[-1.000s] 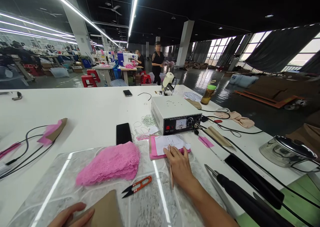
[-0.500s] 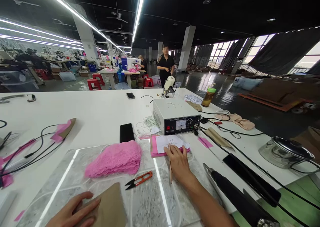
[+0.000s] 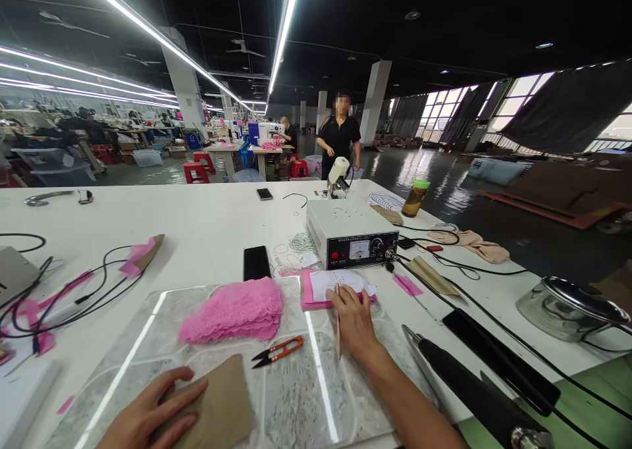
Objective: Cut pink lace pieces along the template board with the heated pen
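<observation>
My left hand [image 3: 153,409] lies flat, fingers stretched, over a brown sheet [image 3: 228,396] near the front edge. In my right hand [image 3: 356,320] is a thin pencil-like stick [image 3: 338,337], its lower end pointing toward me. The fingers of that hand rest on a white paper [image 3: 322,287] with a pattern of small dots, which lies on pink fabric [image 3: 307,293]. Between the hands sit a stack of pink lace [image 3: 234,312] and orange-handled thread snips [image 3: 279,352]. All of these are on a grey marbled sheet [image 3: 291,403].
A grey control box [image 3: 363,248] stands behind the paper, with cables running right. To the right are a black handheld tool [image 3: 459,376], a black bar [image 3: 498,357] and a glass pot [image 3: 557,311]. A phone [image 3: 256,263] lies behind the lace. A person [image 3: 340,133] stands beyond the table.
The view has shifted slightly, so most things appear a little farther right. Both hands keep their places on the brown sheet and the white paper.
</observation>
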